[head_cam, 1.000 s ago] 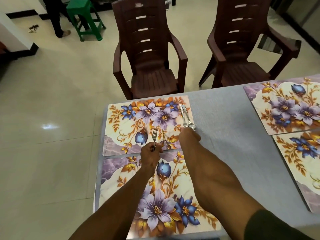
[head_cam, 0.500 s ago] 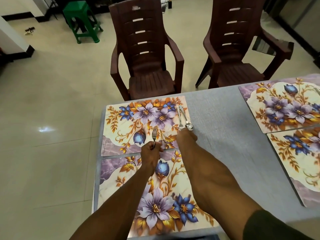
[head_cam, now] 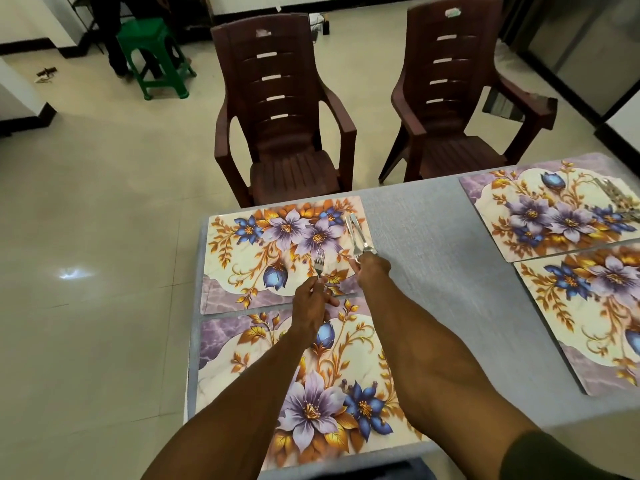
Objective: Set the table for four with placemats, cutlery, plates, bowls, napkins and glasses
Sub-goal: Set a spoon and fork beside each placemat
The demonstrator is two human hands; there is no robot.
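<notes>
L hand (head_cam: 310,299) grips fork (head_cam: 319,263) – R hand (head_cam: 372,270), cutlery (head_cam: 358,233)

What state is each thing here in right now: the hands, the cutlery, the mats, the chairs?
Left hand: grips a silver fork, tines pointing away.
Right hand: holds the silver cutlery pair on the far-left floral placemat.
Near-left floral placemat: flat, no cutlery.
Far-right floral placemat: flat, cutlery at its right edge.
Near-right floral placemat: flat.
Two brown plastic chairs: empty, facing the grey table.
</notes>
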